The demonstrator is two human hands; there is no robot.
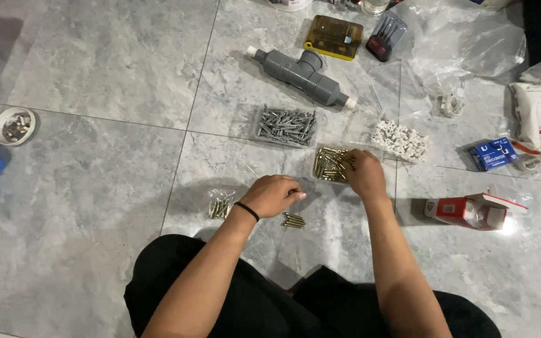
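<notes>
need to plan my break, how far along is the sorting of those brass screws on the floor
Looks early. Done: a small bag of screws and a short row of brass screws lie by the left hand. In hand: the right hand reaches into the clear tray of brass screws. Left: that tray looks mostly full.

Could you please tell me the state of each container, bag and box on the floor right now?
Clear tray of brass screws: open, right hand in it.
Tray of grey plugs: open, full.
Small bag of screws: lying flat.
Red and white box: flap open.
Yellow case: closed.
Left hand: curled, beside loose screws.
</notes>
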